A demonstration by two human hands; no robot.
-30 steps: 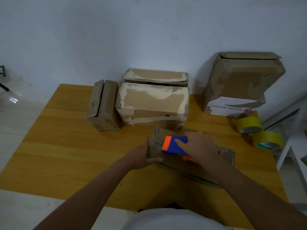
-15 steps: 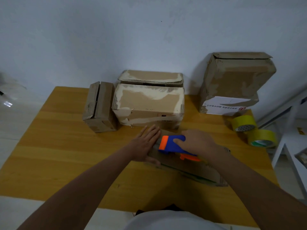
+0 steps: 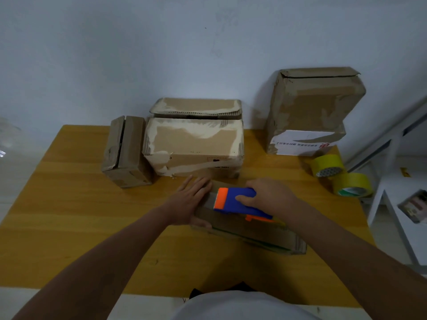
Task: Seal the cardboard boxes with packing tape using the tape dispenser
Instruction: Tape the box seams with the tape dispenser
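Flat cardboard box (image 3: 249,229) is laid on the worktop (image 3: 69,215) close to the near edge, approx. centre-right, long axis running from 10 to 4 o'clock. Tape dispenser (image 3: 235,200), blue w/ orange blade end, is held on top of the box by the right hand (image 3: 269,196); its fingers are curled round the body, thumb pressed on the near side. Left hand (image 3: 188,203) is laid flat on the box's 9 o'clock end, fingers straight and spread toward 1 o'clock, nothing gripped. Step in hand is judged to be the taping run along this box's top seam, w/ the box pinned by the flat palm. Next move prob. calls for steady downward pressure while the dispenser is drawn along, then a tilt so tape is cut on the serrated edge. Other boxes (image 3: 194,146) are stood at 12 o'clock, a tall one (image 3: 312,107) at 1 o'clock; spare yellow rolls (image 3: 339,176) sit at 2 o'clock.
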